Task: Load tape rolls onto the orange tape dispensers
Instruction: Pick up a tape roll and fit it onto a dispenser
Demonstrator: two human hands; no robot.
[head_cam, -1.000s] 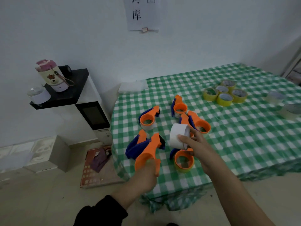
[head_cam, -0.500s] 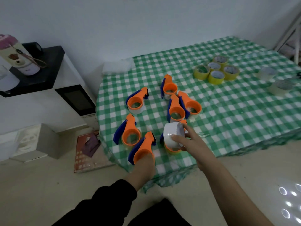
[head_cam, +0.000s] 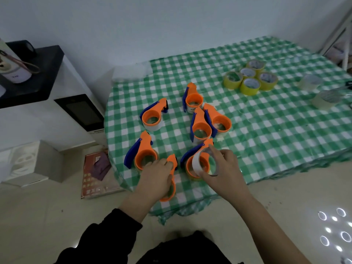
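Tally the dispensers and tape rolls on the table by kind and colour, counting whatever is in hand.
Orange tape dispensers: 7, one under the left hand
Yellow tape rolls: 5
Clear tape rolls: 2
White tape roll, in the right hand: 1
Total: 15

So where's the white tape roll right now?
Head view, near the table's front edge: the right hand pinches the white tape roll at an orange tape dispenser, just right of the left hand.

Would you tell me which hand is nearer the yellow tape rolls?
Right. The right hand, holding a white tape roll, is closer in and left of the yellow tape rolls; the left hand, gripping an orange dispenser, lies farther left.
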